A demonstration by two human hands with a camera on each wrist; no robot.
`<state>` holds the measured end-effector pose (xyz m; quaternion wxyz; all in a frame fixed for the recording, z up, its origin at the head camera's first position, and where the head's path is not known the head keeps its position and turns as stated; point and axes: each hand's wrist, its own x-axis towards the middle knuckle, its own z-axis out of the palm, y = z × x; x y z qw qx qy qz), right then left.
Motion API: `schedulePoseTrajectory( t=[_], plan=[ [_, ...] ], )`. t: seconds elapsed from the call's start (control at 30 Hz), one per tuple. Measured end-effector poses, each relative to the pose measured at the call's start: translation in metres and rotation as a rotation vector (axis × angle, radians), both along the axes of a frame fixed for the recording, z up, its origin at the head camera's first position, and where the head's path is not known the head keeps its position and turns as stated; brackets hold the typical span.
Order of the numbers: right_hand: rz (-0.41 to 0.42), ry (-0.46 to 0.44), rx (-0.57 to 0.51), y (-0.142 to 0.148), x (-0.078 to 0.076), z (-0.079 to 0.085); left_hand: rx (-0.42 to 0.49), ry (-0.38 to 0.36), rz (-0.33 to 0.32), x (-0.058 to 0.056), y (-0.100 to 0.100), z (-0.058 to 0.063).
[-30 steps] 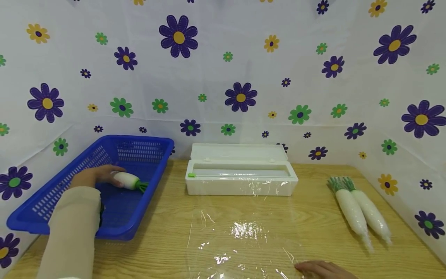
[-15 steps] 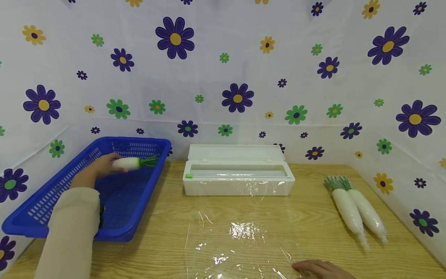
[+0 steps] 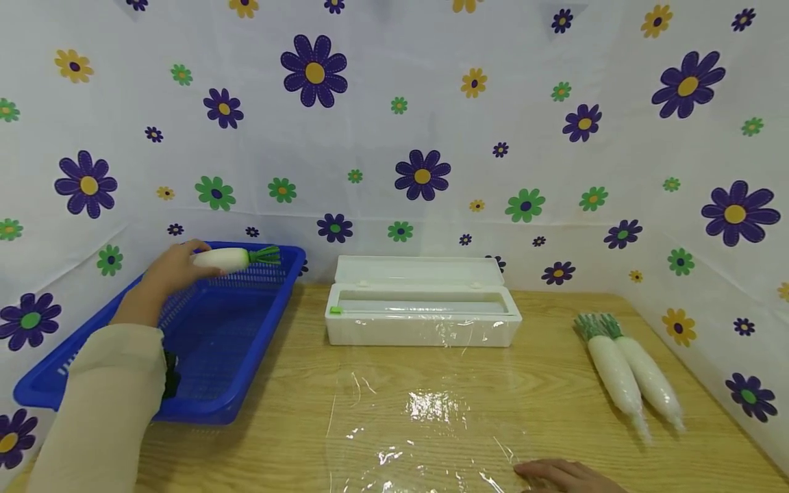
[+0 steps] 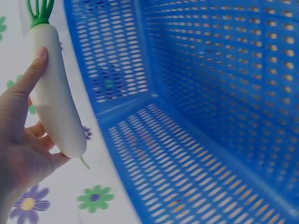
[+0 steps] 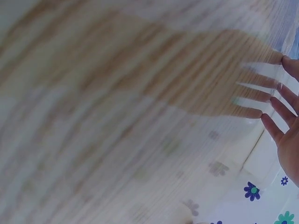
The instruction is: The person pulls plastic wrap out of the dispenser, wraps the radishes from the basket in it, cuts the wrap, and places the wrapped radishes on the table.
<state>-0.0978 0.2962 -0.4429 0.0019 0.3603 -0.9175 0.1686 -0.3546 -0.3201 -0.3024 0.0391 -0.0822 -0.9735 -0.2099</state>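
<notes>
My left hand (image 3: 175, 267) grips a white radish (image 3: 224, 259) with short green leaf stalks, held above the blue plastic basket (image 3: 268, 342). In the left wrist view the thumb lies along the radish (image 4: 56, 93), fingers curled behind it, and a thin root tip hangs at its lower end. My right hand (image 3: 567, 476) rests its fingertips on the table at the front, at the right edge of a sheet of clear plastic wrap (image 3: 425, 438). Its fingers look spread and fairly straight in the right wrist view.
A white wrap dispenser box (image 3: 422, 330) with its lid raised stands at the back middle; the film runs from it toward the front. Two wrapped radishes (image 3: 616, 373) lie at the right of the wooden table (image 3: 542, 383). A dark item (image 3: 170, 375) sits inside the basket.
My left hand has lifted the radish up from inside the basket to above its rim level, shifting slightly left and turning it more level. The right hand has stayed in place.
</notes>
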Motion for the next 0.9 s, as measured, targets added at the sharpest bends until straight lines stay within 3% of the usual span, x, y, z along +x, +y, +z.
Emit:
schedulePoseTrajectory(
  t=[0.1, 0.27, 0.33, 0.6, 0.9],
  plan=[
    [0.031, 0.050, 0.002, -0.001, 0.000, 0.000, 0.002, 0.032, -0.044, 0.005, 0.006, 0.014],
    [0.160, 0.285, 0.048, -0.003, -0.003, -0.001, -0.013, 0.044, -0.076, 0.013, 0.018, 0.032],
    [0.188, 0.333, 0.062, -0.003, -0.004, -0.001, -0.032, 0.046, -0.080, 0.016, 0.025, 0.038],
    [0.203, 0.315, 0.105, -0.004, -0.004, 0.003, -0.114, 0.102, -0.112, 0.036, 0.070, 0.057],
    [0.193, 0.294, 0.093, -0.004, -0.003, 0.003, -0.137, 0.146, -0.164, 0.066, 0.133, 0.055]
  ],
)
